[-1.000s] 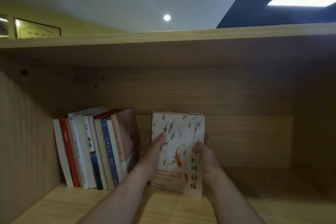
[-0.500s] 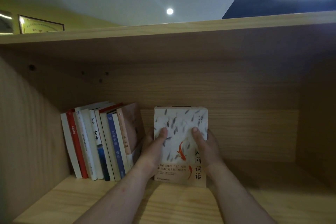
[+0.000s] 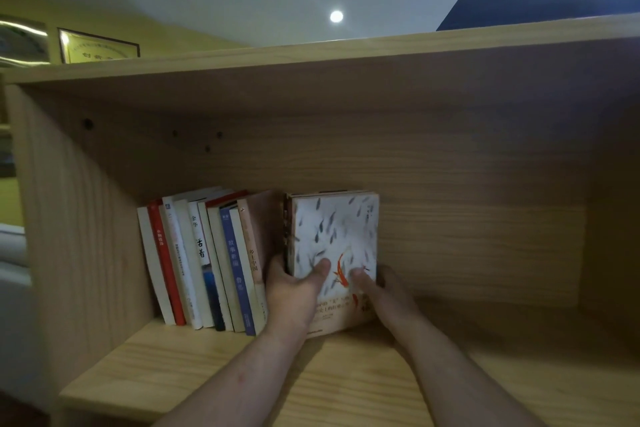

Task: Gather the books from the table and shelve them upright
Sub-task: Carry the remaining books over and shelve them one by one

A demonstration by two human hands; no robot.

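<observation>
Books fill the lower middle of the frame. A stack (image 3: 334, 236) stands upright on the shelf (image 3: 194, 367), its front cover white with grey fish and one red fish. Several spines show along its left edge.

The left hand (image 3: 294, 291) grips the stack's lower left side, thumb lying on the cover and fingers curled round the edge into the gap beside the row (image 3: 207, 263). The right hand (image 3: 388, 295) grips the lower right side, thumb on the cover near the red fish, fingers hidden behind the stack. So the stack sits between the two hands, rising well above them.

The row stands just left of the stack, leaning slightly left, touching the left hand's knuckles; its far end is near the shelf's left wall. Right of the stack the shelf board is bare wood.

A plaque (image 3: 98, 48) hangs in the upper left, and a round lamp (image 3: 336, 16) shines at the top centre.
</observation>
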